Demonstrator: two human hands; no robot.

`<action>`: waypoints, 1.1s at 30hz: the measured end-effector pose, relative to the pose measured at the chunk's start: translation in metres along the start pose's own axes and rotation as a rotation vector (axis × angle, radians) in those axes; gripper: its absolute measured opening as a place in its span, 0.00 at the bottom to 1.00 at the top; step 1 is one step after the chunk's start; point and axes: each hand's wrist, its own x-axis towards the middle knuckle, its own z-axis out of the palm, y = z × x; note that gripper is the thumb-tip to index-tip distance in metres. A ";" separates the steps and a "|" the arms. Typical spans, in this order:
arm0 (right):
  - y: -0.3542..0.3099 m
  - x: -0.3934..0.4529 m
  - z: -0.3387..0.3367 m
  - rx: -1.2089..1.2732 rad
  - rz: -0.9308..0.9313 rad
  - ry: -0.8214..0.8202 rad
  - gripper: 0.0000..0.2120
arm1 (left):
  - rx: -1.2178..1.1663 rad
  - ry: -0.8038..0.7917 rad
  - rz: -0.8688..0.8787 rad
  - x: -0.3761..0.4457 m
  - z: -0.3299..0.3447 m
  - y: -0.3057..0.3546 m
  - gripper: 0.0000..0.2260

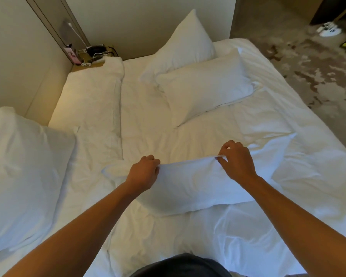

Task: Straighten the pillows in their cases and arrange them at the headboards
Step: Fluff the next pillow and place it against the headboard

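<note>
Pillows lie scattered over a wide white bed that I see from above, its sheets creased all over. Pale walls close the far side and the left; a mottled grey-and-cream carpet runs along the right, with shoes on it. A small bedside shelf in the far corner holds a tangle of cables and dark gadgets. The near pillow sits mid-bed right in front of me, limp and wrinkled in its white case. My left hand pinches its far edge with curled fingers; my right hand pinches the same edge further right. Two plump pillows lean together at the far end, one propped on the wall. Another big pillow rests at the left edge
</note>
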 end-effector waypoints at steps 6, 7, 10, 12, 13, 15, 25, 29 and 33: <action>0.001 0.003 -0.010 0.079 0.081 0.074 0.09 | -0.089 -0.078 -0.069 0.002 0.006 -0.003 0.09; 0.000 0.003 -0.010 0.115 0.119 0.067 0.10 | -0.091 -0.084 -0.073 0.002 0.008 -0.003 0.09; 0.001 0.005 -0.002 0.074 0.151 0.028 0.13 | -0.087 -0.105 -0.088 0.002 0.011 -0.004 0.07; 0.004 0.007 0.004 0.012 0.127 -0.007 0.13 | -0.102 -0.119 -0.113 0.003 0.012 -0.006 0.06; 0.007 0.008 0.007 -0.011 0.111 -0.030 0.12 | -0.108 -0.126 -0.127 0.004 0.012 -0.007 0.07; 0.012 0.009 0.012 0.003 0.095 -0.050 0.11 | -0.113 -0.148 -0.150 0.003 0.014 -0.010 0.08; 0.013 0.016 0.012 0.260 0.148 -0.052 0.14 | -0.176 -0.145 -0.207 0.004 0.014 -0.015 0.13; 0.021 0.014 0.018 0.218 0.104 -0.045 0.16 | -0.174 -0.202 -0.206 0.006 0.015 -0.021 0.12; 0.024 0.007 0.025 0.216 0.135 -0.102 0.14 | -0.165 -0.225 -0.201 0.005 0.019 -0.024 0.10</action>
